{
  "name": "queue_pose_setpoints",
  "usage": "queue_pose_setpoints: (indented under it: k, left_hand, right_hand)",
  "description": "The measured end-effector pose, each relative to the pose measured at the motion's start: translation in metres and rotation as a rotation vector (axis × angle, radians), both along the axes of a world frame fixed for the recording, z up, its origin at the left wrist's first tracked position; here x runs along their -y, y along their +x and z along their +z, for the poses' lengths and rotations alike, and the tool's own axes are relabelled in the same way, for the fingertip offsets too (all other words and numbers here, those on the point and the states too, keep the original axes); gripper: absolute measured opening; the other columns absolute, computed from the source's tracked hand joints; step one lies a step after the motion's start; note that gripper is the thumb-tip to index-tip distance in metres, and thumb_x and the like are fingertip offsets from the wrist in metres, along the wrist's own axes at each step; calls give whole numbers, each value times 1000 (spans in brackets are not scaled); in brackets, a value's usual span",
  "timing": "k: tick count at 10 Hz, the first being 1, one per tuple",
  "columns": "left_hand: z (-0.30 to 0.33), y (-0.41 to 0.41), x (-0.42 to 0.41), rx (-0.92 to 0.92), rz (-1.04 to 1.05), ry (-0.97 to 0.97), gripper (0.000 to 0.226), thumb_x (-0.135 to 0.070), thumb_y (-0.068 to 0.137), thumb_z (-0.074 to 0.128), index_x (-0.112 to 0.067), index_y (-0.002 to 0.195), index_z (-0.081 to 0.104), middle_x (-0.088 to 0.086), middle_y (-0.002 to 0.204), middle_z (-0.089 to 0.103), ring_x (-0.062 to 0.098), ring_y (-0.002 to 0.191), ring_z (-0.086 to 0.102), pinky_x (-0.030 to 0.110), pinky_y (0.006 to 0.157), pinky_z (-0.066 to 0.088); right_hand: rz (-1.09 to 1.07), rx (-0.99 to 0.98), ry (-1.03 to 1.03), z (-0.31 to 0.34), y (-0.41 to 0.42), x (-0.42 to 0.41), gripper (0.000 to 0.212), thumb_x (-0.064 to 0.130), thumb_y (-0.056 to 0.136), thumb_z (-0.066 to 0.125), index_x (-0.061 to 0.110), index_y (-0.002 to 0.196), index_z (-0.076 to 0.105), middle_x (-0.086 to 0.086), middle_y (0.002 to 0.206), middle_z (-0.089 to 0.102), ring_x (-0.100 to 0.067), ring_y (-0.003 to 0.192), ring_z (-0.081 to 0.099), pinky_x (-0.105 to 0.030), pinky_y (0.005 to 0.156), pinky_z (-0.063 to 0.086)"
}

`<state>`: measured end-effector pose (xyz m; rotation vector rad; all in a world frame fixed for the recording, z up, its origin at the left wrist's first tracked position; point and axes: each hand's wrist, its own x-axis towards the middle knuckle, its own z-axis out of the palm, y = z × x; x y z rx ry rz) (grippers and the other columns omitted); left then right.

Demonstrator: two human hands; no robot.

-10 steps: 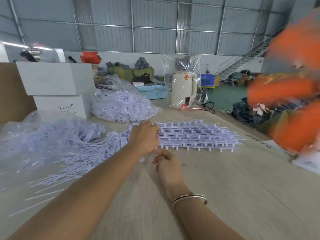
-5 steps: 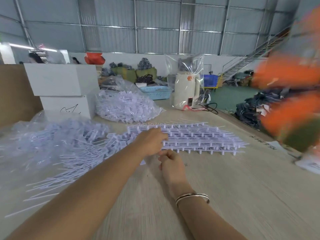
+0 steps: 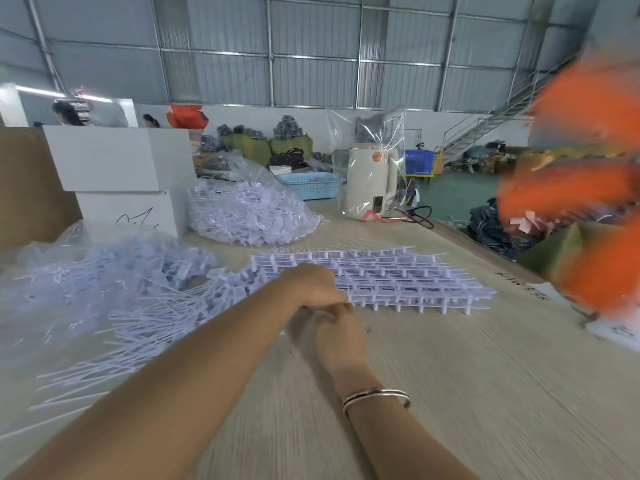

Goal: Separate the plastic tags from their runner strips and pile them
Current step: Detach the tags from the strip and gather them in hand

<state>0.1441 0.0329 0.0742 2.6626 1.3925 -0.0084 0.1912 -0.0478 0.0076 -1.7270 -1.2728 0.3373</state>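
Note:
A flat stack of white tag strips (image 3: 408, 280), tags still on their runners, lies mid-table. My left hand (image 3: 313, 285) reaches over the stack's near left corner and grips the strips there with curled fingers. My right hand (image 3: 337, 332), a bangle on its wrist, is curled just below and touches the left hand; it grips the same strip ends, mostly hidden by the left hand. Loose tags (image 3: 145, 306) lie piled to the left, partly on clear plastic.
A clear bag of tags (image 3: 249, 216) sits behind, beside stacked white boxes (image 3: 121, 168). A kettle in plastic wrap (image 3: 372, 181) and a blue basket (image 3: 308, 185) stand at the back. Blurred orange material (image 3: 581, 209) fills the right edge.
Both hands have closed together at the stack's near left corner, the right hand rising to touch the left. The camera view shifted slightly.

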Motion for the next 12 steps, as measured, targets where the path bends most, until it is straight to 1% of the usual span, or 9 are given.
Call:
queue_pose_setpoints:
  k: [1, 2, 5, 6, 7, 8, 9, 11, 12]
  left_hand:
    - [1, -2, -1, -3, -23, 153, 32, -50, 85, 50, -19, 78, 48, 7, 104, 56, 26, 101, 51, 40, 87, 43]
    - [4, -3, -3, 51, -33, 194, 35, -58, 86, 45, -25, 73, 43, 5, 102, 56, 25, 98, 52, 37, 79, 39]
    - [21, -33, 11, 321, -195, 608, 52, -73, 80, 38, -24, 64, 46, -10, 69, 44, 13, 64, 45, 29, 62, 32]
    - [31, -65, 14, 280, -329, 604, 56, -81, 73, 33, -26, 66, 42, -12, 64, 38, 5, 57, 38, 23, 55, 22]
    - [29, -107, 15, 227, -384, 519, 57, -78, 72, 38, -22, 69, 46, -9, 68, 47, 9, 65, 42, 20, 58, 25]
    - [17, -149, 17, 241, -363, 391, 25, -42, 89, 57, -17, 85, 60, -9, 84, 56, 11, 85, 48, 22, 73, 28]
    - [8, -181, 25, 334, -312, 306, 19, -21, 91, 53, -20, 107, 64, -9, 105, 57, 9, 102, 44, 32, 88, 31]
    - [14, -192, 48, 365, -427, 258, 34, 5, 90, 49, -17, 114, 58, -2, 127, 50, 11, 121, 37, 34, 104, 26]
    - [21, -187, 63, 273, -588, 388, 36, 8, 85, 45, -14, 111, 56, 4, 130, 48, 12, 122, 35, 22, 106, 21]
  right_hand:
    - [12, 376, -117, -11, -8, -2, 58, 21, 88, 41, 10, 144, 27, -7, 150, 25, -22, 138, 20, -30, 112, 13]
    - [98, 468, -265, -14, -6, -12, 72, 35, 91, 36, 18, 149, -3, -6, 157, -11, -27, 143, -16, -48, 114, -10]
    - [215, 650, -285, -8, 35, -20, 63, 43, 93, 32, 28, 149, 9, 3, 158, 1, -26, 144, 0, -48, 116, 3]
    - [212, 559, -467, -18, 38, -31, 52, 35, 93, 36, 19, 142, 35, -7, 149, 33, -25, 132, 34, -43, 112, 24]
    - [-161, -385, -477, -26, 57, -42, 47, -8, 94, 22, -6, 102, 69, -26, 112, 64, -31, 106, 60, -7, 67, 45]
    - [269, -511, -147, -12, 59, -4, 24, -18, 91, 34, -27, 102, 54, -40, 103, 59, -41, 100, 58, -11, 58, 45]
    - [172, -733, 71, 6, 49, 11, 23, 4, 94, 48, 0, 94, 70, 1, 70, 72, -9, 64, 63, -20, 62, 47]
    - [264, -858, 77, 24, 41, 28, 25, 8, 96, 44, 10, 90, 68, -4, 82, 64, -18, 68, 58, -26, 65, 48]
    - [330, -969, 83, 37, 37, 24, 19, 14, 95, 45, 11, 94, 64, -7, 85, 62, -20, 74, 57, -26, 68, 46]
